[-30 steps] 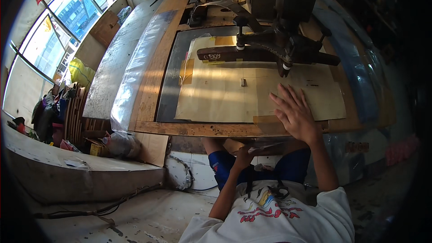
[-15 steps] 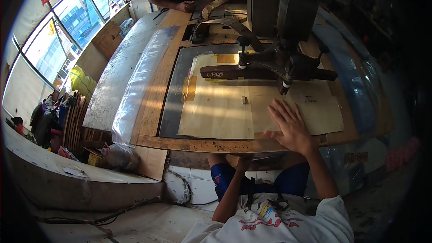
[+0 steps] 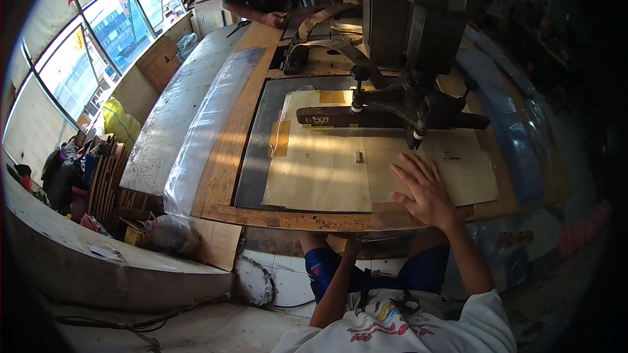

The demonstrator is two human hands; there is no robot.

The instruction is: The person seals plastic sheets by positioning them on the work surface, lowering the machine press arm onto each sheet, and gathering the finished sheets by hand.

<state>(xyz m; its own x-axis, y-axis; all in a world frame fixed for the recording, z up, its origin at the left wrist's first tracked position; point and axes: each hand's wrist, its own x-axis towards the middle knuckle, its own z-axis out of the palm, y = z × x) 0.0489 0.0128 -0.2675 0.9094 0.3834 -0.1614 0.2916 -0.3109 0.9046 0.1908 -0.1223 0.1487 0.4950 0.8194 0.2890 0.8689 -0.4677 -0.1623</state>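
My right hand [image 3: 426,193] lies with its fingers spread over the near right part of a pale cream sheet [image 3: 314,180]. The palm is down and nothing is in it. My left forearm [image 3: 335,284] reaches under the table's front edge, where the fingers of my left hand [image 3: 353,246] are hidden. The sheet is fixed with brown tape [image 3: 280,138] at its left side and rests on a dark plate. A small grey block [image 3: 359,157] sits near its middle. Just beyond my right hand, a dark press bar [image 3: 386,117] on a black bracket spans the sheet.
A heavy metal press column [image 3: 432,33] rises behind the bar. Wooden rails [image 3: 307,220] frame the plate. Clear plastic film [image 3: 209,131] lies along the left, bluish film [image 3: 507,124] along the right. At the far side stands another person, a hand [image 3: 275,19] near the table.
The whole view has tilted slightly, so the table sits a little lower in the picture. My right thumb has moved slightly closer to the fingers. The bar and sheet stay in place.
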